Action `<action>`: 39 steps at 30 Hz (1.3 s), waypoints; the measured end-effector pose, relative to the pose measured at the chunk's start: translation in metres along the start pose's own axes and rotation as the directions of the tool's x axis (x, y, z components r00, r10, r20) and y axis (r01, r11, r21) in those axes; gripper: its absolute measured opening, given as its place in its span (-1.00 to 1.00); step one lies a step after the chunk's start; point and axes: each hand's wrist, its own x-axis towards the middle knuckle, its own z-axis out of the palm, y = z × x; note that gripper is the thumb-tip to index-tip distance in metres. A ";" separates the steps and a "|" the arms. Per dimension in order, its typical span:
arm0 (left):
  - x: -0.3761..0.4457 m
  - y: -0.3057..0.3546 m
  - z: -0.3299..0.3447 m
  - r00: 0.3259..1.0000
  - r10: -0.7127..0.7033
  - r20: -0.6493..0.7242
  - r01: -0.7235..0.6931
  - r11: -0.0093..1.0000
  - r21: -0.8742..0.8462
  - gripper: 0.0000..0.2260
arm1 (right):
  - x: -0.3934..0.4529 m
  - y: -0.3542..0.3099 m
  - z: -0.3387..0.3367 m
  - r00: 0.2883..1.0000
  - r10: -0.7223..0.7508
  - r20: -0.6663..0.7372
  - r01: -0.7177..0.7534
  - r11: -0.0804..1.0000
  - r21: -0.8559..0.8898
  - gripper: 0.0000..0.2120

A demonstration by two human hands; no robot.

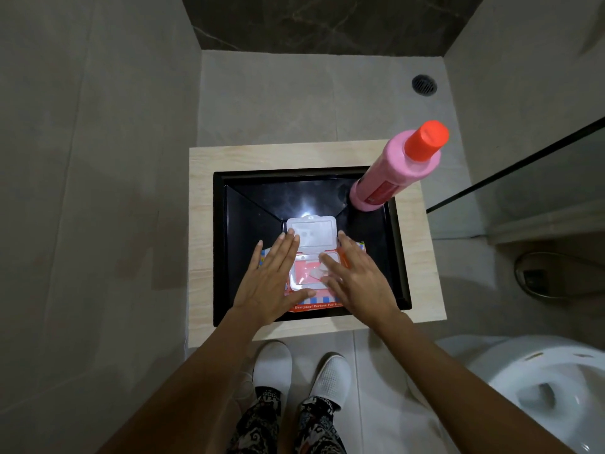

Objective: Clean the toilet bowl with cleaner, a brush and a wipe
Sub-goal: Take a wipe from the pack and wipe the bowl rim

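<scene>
A black tray (pixel 229 257) is sitting on a pale wooden stand (pixel 422 257); a round floor drain (pixel 424 84) is lying beyond its far right corner.

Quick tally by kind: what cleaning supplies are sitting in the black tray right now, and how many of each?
Cleaner bottle, pink with a red cap, upright in the black tray's far right corner: 1
Wipes pack, flip lid open, under the left hand and right hand: 1
Brush: 0 in view
Total: 2
</scene>
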 end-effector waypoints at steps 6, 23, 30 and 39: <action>0.000 0.002 -0.003 1.000 -0.003 -0.010 0.003 1.000 -0.022 -0.14 | 0.007 -0.006 0.005 0.993 0.063 -0.096 -0.056 0.996 0.073 -0.74; 0.004 0.005 -0.001 1.000 -0.001 0.017 0.000 0.997 0.072 -0.17 | 0.012 -0.021 0.010 0.981 0.134 -0.140 -0.113 0.983 0.148 -0.82; 0.008 0.007 0.000 0.998 -0.037 0.042 0.034 0.996 0.087 -0.16 | 0.012 -0.029 -0.015 0.916 0.277 -0.289 -0.206 0.945 0.253 -0.83; 0.010 0.012 -0.004 0.996 -0.050 0.077 0.039 0.991 0.131 -0.16 | 0.018 -0.004 -0.048 0.786 0.399 -0.472 -0.257 0.905 0.338 -0.92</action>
